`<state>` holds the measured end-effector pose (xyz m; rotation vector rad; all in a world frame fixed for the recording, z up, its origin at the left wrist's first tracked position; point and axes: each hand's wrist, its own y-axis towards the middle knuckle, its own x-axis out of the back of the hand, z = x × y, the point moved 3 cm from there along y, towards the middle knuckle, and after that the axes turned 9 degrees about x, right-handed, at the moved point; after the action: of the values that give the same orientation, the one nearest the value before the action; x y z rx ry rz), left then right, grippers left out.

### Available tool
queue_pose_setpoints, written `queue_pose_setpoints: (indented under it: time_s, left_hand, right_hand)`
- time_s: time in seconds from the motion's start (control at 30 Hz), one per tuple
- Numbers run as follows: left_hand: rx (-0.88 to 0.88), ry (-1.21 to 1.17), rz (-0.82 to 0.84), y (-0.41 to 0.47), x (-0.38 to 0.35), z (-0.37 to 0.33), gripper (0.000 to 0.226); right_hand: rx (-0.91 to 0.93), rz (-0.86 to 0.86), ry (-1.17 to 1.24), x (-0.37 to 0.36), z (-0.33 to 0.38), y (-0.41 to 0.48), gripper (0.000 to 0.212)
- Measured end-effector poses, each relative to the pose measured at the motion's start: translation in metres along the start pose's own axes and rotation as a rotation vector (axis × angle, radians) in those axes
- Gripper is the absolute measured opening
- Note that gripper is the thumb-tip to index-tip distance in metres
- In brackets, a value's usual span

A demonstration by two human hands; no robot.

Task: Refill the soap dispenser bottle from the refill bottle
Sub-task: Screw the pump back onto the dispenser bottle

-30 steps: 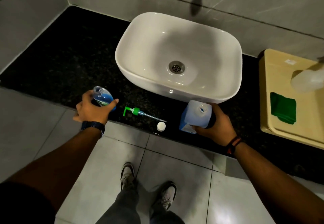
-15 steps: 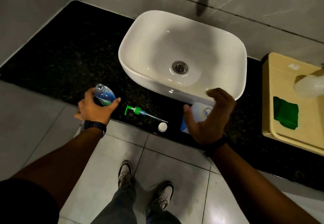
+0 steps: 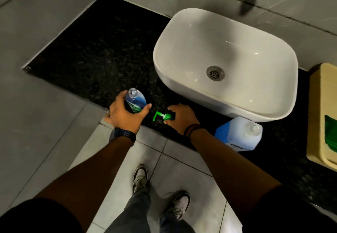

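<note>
Dark stone surface (image 3: 102,50), open room left of the sink (image 3: 182,90).
At the front edge, left hand (image 3: 125,116) grips the soap dispenser bottle (image 3: 136,101); right hand (image 3: 182,119) pinches the green pump (image 3: 162,116), tube hidden; refill bottle (image 3: 237,136) just right.

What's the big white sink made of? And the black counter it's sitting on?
The sink looks like glazed ceramic: it is smooth and white with shiny highlights. The counter looks like polished stone, maybe granite: it is black with tiny pale speckles.

Left hand (image 3: 125,117) around the open dispenser bottle (image 3: 137,101), right hand (image 3: 182,119) on the green pump (image 3: 162,117)
</note>
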<state>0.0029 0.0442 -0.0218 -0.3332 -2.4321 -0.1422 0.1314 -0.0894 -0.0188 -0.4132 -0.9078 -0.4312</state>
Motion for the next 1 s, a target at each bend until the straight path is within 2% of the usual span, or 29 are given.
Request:
queue_pose_setpoints:
  time_s: [0.13,0.2,0.37,0.5,0.67,0.8,1.0]
  left_hand:
    - [-0.007,0.014,0.007,0.004,0.002,0.000,0.077]
    - [-0.018,0.006,0.012,0.006,0.005,0.000,0.077]
    - [-0.019,-0.007,0.001,0.017,0.017,-0.007,0.075]
    - [-0.060,-0.013,-0.020,0.022,0.028,-0.028,0.073]
    - [-0.150,0.014,0.011,0.023,0.033,-0.063,0.078]
    - [-0.198,-0.006,0.034,0.022,0.036,-0.088,0.077]
    - [-0.262,0.013,0.033,0.022,0.043,-0.111,0.075]
  right_hand:
    - [0.026,-0.043,-0.096,-0.002,0.006,0.011,0.024]
    - [0.041,-0.146,-0.064,0.004,0.012,0.014,0.018]
    - [0.150,-0.404,0.171,0.038,0.044,0.013,0.040]
    - [0.292,-0.619,0.234,0.082,0.080,0.010,0.033]
    - [0.381,-0.882,0.506,0.155,0.123,0.010,0.029]
    - [0.410,-0.909,0.730,0.195,0.143,0.012,0.036]
    - [0.445,-0.805,0.711,0.201,0.148,0.013,0.037]
